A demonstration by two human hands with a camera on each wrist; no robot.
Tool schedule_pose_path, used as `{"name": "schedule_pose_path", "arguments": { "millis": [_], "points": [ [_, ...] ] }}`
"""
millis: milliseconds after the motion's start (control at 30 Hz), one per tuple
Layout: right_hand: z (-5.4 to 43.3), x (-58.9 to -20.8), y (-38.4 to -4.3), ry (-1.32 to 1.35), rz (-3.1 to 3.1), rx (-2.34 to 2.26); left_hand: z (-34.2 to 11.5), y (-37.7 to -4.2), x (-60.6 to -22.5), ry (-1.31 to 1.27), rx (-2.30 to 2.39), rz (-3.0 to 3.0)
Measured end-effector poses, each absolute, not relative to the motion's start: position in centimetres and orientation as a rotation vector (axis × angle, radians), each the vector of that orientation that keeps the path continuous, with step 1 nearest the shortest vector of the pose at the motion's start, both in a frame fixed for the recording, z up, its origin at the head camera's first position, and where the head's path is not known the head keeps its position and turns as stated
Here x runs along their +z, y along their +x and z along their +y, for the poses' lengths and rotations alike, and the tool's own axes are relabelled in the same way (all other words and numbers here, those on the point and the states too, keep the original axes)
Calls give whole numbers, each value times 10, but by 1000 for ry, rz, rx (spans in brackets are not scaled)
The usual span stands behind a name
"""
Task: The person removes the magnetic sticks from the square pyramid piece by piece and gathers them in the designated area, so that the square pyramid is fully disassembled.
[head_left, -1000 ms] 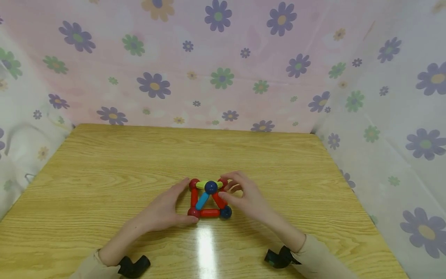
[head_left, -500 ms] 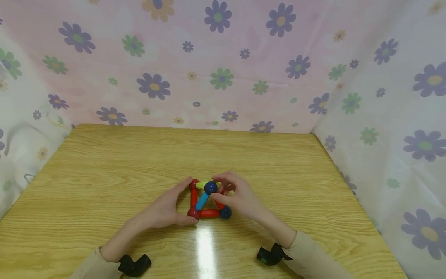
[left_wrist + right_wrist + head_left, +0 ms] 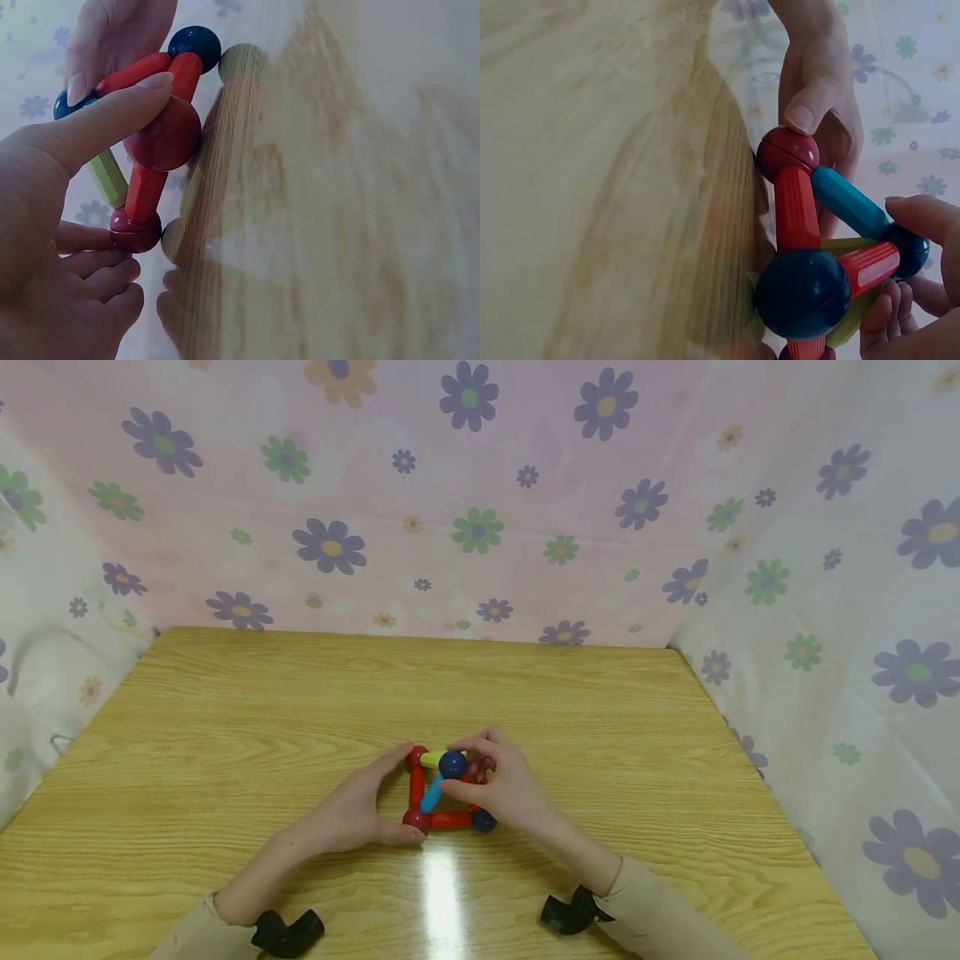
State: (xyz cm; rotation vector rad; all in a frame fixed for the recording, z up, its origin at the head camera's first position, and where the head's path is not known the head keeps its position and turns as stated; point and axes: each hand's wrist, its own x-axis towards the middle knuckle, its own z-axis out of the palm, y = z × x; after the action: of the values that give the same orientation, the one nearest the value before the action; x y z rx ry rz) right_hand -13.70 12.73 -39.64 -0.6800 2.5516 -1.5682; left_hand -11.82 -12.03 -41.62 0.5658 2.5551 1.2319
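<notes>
Red-and-blue rod frame (image 3: 452, 820) sits at six o'clock in my head view. I watch the left hand (image 3: 351, 807) clasp its nine-o'clock side, presumably for steadiness; the right hand (image 3: 506, 785) pinches the blue top ball (image 3: 452, 765), likely supporting that joint.

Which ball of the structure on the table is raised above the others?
The dark blue ball atop the light blue rod, pinched by the right hand; the other dark blue ball and the red balls sit lower, on the table.

the right hand (image 3: 502, 781) partly hides a red rod (image 3: 476, 806).
</notes>
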Motion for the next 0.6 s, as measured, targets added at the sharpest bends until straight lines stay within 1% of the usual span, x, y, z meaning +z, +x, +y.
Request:
{"name": "schedule_pose_path", "arguments": {
  "millis": [200,600],
  "points": [
    [122,-400,-135,-663,2628,-1584,-120,-118,-418,559,1231,2557],
    [124,-406,-136,-784,2722,-1559,-117,-115,-419,550,1191,2581]
  ]
}}
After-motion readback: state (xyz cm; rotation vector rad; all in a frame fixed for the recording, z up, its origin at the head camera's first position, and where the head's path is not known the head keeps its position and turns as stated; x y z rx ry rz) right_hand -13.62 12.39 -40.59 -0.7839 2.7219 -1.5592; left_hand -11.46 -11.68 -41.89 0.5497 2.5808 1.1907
